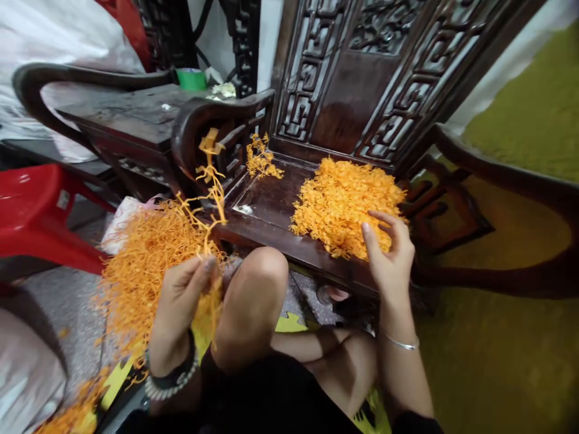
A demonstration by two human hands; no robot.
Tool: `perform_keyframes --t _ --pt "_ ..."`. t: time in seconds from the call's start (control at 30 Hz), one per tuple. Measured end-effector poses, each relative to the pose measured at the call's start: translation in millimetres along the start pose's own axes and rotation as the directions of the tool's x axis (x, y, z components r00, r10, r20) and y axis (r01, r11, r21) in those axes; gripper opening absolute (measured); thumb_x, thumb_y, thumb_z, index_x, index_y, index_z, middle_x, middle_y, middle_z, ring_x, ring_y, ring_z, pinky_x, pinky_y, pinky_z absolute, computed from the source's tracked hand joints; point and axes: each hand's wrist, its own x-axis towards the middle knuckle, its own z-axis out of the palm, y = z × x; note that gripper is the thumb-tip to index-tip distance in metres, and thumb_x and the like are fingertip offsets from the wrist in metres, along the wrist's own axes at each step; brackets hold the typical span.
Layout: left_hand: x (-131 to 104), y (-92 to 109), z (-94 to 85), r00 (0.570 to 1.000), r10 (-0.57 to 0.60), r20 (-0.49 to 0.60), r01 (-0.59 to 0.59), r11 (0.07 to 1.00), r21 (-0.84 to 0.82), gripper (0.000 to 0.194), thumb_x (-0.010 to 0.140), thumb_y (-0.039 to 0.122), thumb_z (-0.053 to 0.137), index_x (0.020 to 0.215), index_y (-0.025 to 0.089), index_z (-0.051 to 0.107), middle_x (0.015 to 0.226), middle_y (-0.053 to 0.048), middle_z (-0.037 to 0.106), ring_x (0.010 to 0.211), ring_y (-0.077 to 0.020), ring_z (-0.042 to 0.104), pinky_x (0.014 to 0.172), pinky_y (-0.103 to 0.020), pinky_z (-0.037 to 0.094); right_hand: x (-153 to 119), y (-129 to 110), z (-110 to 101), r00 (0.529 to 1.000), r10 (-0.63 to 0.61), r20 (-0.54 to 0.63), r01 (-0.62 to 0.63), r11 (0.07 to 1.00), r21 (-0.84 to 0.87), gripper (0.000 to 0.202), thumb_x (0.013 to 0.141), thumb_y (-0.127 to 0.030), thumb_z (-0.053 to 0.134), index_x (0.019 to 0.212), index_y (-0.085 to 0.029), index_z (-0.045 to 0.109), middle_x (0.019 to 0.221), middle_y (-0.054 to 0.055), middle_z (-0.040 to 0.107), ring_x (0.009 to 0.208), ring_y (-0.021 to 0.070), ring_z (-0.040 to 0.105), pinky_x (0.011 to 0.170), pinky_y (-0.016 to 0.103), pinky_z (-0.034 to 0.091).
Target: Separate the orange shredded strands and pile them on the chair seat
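Pinched between the thumb and fingers of my left hand (181,292) is an orange branching strand (219,199), upright with forked tips and a wider piece at its top. Behind and below that hand rises a large heap of loose, stringy orange strands (140,259). My right hand (392,253) has its thumb and fingers apart at the front right edge of a dense pile of small orange pieces (346,199) on the wooden chair seat (284,208). Whether its fingertips touch the pile I cannot tell. A smaller orange cluster (262,160) lies at the seat's back left.
The carved chair back (344,114) and curved armrests enclose the seat. At left are a red plastic stool (31,205) and a dark side table (122,111) with a green tape roll (190,79). More orange strands (79,407) lie on the floor.
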Motion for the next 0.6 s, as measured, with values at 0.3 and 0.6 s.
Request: perform_keyframes --t 0.3,0.6 --pt "-2 -32 -64.5 0.964 -0.251 -0.093 0.265 0.942 0.208 0.036 0.087 0.042 0.049 0.058 0.022 0.045 0.057 0.002 0.043 0.055 -0.0151 0.041 0.055 -0.026 0.036 24 -79 97 0.759 -0.446 0.474 0.275 0.88 0.388 0.015 0.093 -0.033 0.055 0.095 -0.021 0.063 0.098 0.006 0.067 0.096 0.0216 0.061 0.09 0.039 0.047" --pt "21 -128 -155.9 0.816 -0.561 -0.138 0.453 0.473 0.755 0.045 0.089 0.058 0.039 0.091 0.021 0.064 0.096 -0.011 0.073 0.098 -0.0322 0.067 0.089 -0.041 0.049 112 -49 181 0.503 -0.51 0.698 0.688 0.725 0.034 0.028 0.096 -0.035 0.045 0.11 -0.014 0.057 0.107 0.013 0.063 0.101 0.0272 0.057 0.087 0.039 0.045"
